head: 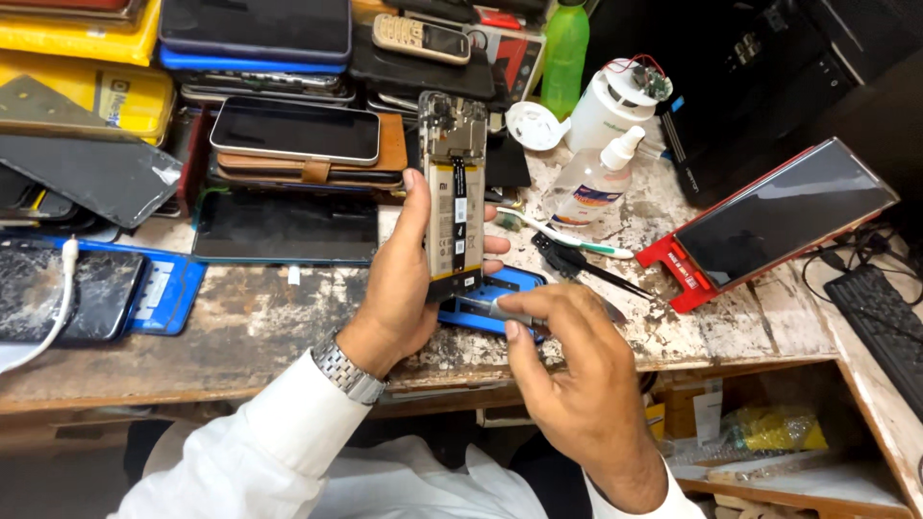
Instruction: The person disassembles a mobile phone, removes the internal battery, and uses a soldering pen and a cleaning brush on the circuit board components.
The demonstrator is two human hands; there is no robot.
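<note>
opened phone: upright above the counter, back cover off, battery and board bare
left hand: clamped around its lower edges; I judge it light, stiff, fragile, best held by the frame
right hand: pinched on a slim metal tool at the phone's bottom end

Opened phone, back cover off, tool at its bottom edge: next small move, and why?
Probably ease the tool tip onto the lower end of the opened phone. The left hand holds it upright with the internals bared; the right hand pinches the thin tool just short of that edge.
</note>
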